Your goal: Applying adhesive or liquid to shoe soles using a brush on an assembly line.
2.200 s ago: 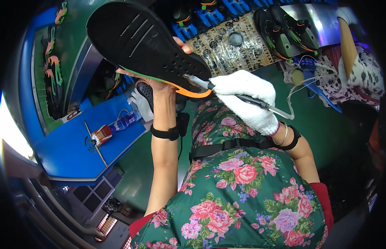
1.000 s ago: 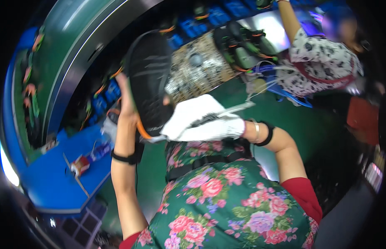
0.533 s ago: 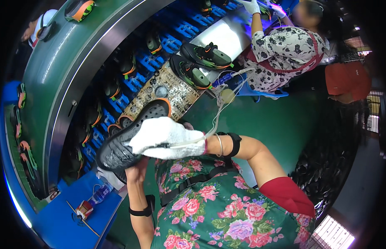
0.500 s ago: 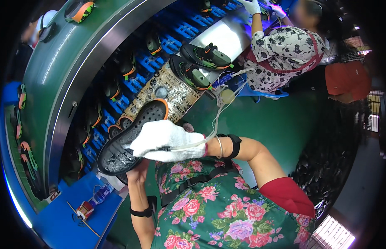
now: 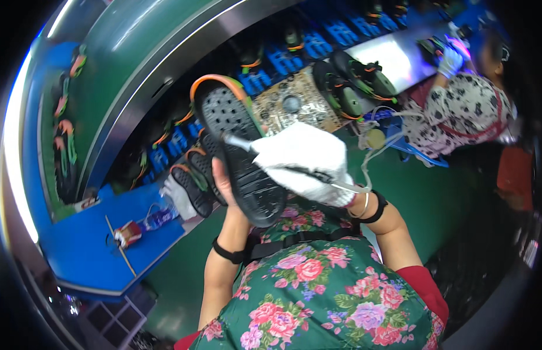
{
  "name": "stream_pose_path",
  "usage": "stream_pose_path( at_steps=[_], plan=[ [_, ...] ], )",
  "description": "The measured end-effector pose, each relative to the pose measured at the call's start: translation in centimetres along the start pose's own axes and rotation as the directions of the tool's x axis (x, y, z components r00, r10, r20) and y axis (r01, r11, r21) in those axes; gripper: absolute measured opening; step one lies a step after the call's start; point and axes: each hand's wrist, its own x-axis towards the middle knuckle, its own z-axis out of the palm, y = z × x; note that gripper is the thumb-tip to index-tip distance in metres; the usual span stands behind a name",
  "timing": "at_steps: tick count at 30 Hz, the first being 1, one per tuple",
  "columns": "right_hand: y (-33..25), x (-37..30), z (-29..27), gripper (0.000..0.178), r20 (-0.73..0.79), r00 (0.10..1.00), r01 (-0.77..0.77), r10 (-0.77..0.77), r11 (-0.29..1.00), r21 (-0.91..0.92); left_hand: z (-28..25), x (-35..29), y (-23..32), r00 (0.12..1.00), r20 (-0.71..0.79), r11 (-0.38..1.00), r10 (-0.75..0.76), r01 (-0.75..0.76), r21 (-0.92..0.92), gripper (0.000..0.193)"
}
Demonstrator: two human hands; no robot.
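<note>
My bare left hand [image 5: 222, 184] is closed round the edge of a black shoe sole [image 5: 253, 181], holding it up in front of my apron. The sole's orange-rimmed, dimpled end points away from me, its ribbed inner side facing up. In a white glove, my right hand [image 5: 306, 160] grips a slim brush-like applicator [image 5: 238, 142] joined to a pale hose [image 5: 348, 187]. The applicator's tip is over the middle of the sole; whether it touches cannot be made out. More orange-rimmed soles [image 5: 191, 191] lie beyond my left hand.
Two dark shoe uppers [image 5: 335, 93] stand beside a tape-covered board [image 5: 277, 114]. Behind runs a line of blue holders [image 5: 288, 63] carrying shoes. A blue table [image 5: 84, 248] at left bears a bottle [image 5: 159, 217] and a stick. A co-worker [image 5: 463, 111] sits at the right.
The sole has swung from slanting leftward to pointing away from me. The applicator's tip has shifted from the ribbed part toward the dimpled end. My view has turned left.
</note>
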Motion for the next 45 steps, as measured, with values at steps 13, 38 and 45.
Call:
stream_pose_path(
  at_steps=[13, 38, 45],
  plan=[
    [-1.7, 1.9, 1.7, 0.034, 0.171, 0.98, 0.115, -0.105, 0.992, -0.048, -0.4, -0.9, -0.9, 0.959, 0.197, 0.973, -0.204, 0.221, -0.071, 0.075],
    [1.0, -1.3, 4.3, 0.035, 0.129, 0.991, 0.017, -0.025, 0.998, 0.065, 3.7, 3.5, 0.0, 0.944, 0.329, 0.995, -0.037, 0.003, 0.103, 0.091],
    [1.0, -0.9, 3.3, 0.032, 0.123, 0.976, -0.208, 0.179, 0.932, 0.296, 4.2, 4.2, 1.1, 0.972, 0.229, 0.997, 0.049, -0.06, 0.039, 0.079]
  ],
)
